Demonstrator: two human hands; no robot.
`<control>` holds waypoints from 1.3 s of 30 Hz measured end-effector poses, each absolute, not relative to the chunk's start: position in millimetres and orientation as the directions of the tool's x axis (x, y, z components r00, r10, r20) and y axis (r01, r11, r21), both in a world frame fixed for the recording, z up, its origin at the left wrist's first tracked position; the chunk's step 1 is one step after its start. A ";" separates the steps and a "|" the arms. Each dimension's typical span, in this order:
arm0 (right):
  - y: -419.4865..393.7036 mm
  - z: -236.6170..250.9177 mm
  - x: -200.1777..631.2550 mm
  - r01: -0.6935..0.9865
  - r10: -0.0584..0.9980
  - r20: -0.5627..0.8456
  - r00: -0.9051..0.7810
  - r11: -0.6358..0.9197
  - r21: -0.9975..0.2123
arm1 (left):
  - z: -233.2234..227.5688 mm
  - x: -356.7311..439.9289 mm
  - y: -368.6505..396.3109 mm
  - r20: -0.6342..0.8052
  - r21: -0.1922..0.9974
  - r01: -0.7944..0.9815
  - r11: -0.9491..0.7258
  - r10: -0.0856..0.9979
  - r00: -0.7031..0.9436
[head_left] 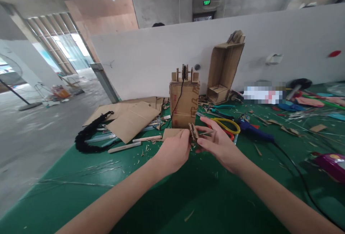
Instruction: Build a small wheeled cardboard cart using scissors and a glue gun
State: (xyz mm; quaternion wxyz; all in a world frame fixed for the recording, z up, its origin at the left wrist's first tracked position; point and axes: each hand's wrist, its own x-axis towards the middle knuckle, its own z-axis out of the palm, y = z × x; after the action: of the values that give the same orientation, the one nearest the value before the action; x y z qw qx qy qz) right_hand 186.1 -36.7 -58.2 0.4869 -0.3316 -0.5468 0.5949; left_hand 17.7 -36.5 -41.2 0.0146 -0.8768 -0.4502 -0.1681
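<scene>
Both hands meet just in front of a cardboard box [184, 101] that stands upright on the green table. Between them is a small layered cardboard disc [193, 133], held on edge. My left hand [174, 152] is closed, its fingertips at the disc's left side and partly hidden. From the right, my right hand [219, 145] pinches the same disc between thumb and fingers. A thin stick [207, 132] juts out from the disc toward the right palm. On top of the box, a small wheel [184, 72] sits between cardboard uprights, with a black cord hanging down.
Flat cardboard sheets [132, 121] and a fuzzy black strip [87, 139] lie at left. Yellow-handled scissors [229, 124], a blue corded glue gun [254, 130] and a purple tape measure [331, 165] are at right. An open cardboard frame [225, 69] leans by the white partition [151, 58].
</scene>
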 end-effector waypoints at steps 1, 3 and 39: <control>-36.8 -57.1 186.4 -0.194 0.944 0.126 -0.303 0.069 -0.979 | -40.1 18.3 -38.0 0.282 0.091 0.804 -0.588 0.790 0.545; -36.1 -53.8 190.8 -0.106 0.948 0.139 -0.286 0.113 -0.988 | -37.1 18.5 -39.5 0.246 0.056 0.808 -0.586 0.793 0.558; -42.9 -35.8 209.5 0.521 0.768 0.365 -0.527 0.631 -0.575 | -23.0 10.9 -29.7 0.234 0.180 0.597 -0.782 0.623 0.746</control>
State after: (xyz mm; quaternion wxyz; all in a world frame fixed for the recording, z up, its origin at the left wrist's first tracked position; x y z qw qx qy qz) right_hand 209.5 -42.9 -35.8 0.3049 -0.3790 -0.8499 0.2024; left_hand 10.9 -29.7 -23.0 -0.0467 -0.9332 -0.3269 -0.1418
